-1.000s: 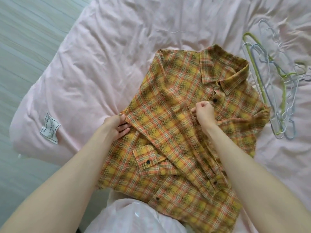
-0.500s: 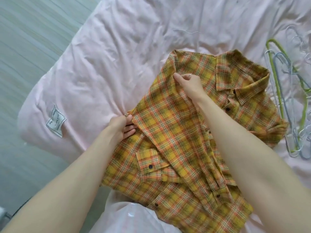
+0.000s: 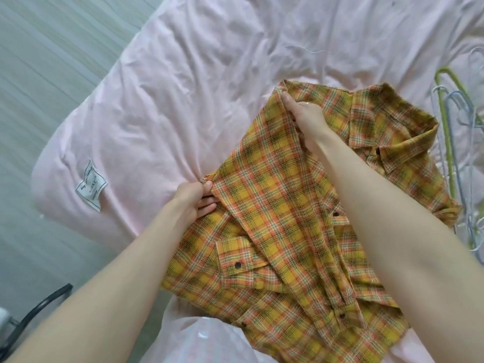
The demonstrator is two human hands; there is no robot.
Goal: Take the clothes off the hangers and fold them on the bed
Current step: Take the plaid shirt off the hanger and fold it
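Soft plaid shirt (image 3: 282,231), centre frame: left hand (image 3: 192,199) pinches the sleeve fold, right hand (image 3: 303,119) grips the shoulder seam; limp, light cloth.

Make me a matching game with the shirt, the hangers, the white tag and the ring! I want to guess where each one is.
Things:
1. plaid shirt
2. hangers
3. white tag
4. ring

Places:
A. on the pink duvet, left of the shirt
B. on a finger of the right hand
C. piled at the right edge of the bed
D. held by both hands, the left hand at its left edge

Pairs: 1-D, 2-C, 3-A, 4-B
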